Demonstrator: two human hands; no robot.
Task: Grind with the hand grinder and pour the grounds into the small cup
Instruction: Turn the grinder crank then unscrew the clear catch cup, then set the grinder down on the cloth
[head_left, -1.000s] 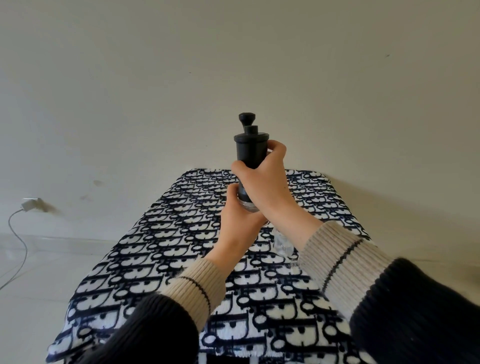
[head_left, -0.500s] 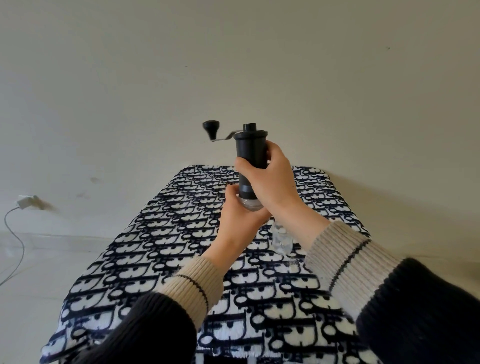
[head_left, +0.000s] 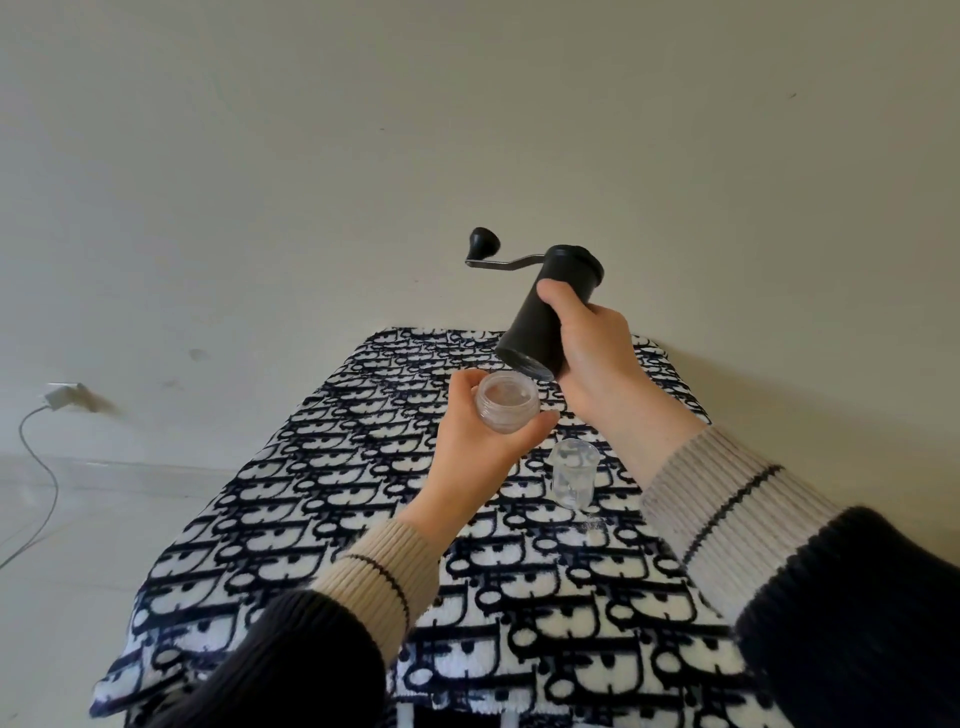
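My right hand (head_left: 592, 353) grips the black grinder body (head_left: 545, 317), tilted in the air with its open bottom facing down and left. Its crank handle (head_left: 485, 252) with a black knob sticks out to the left. My left hand (head_left: 483, 447) holds the clear grounds jar (head_left: 508, 401), detached from the grinder, mouth up and just below the grinder's bottom. The small clear cup (head_left: 573, 472) stands upright on the patterned cloth, just right of my left hand and below my right wrist.
The table (head_left: 291, 519) is covered by a black-and-white patterned cloth and stands against a plain wall. A charger and cable (head_left: 62, 397) hang at the wall on the far left, above the floor.
The clear jar has come off the grinder's bottom. My right hand tilted the body and carried it up and right; my left hand lowered the jar. The cup is now unobstructed.
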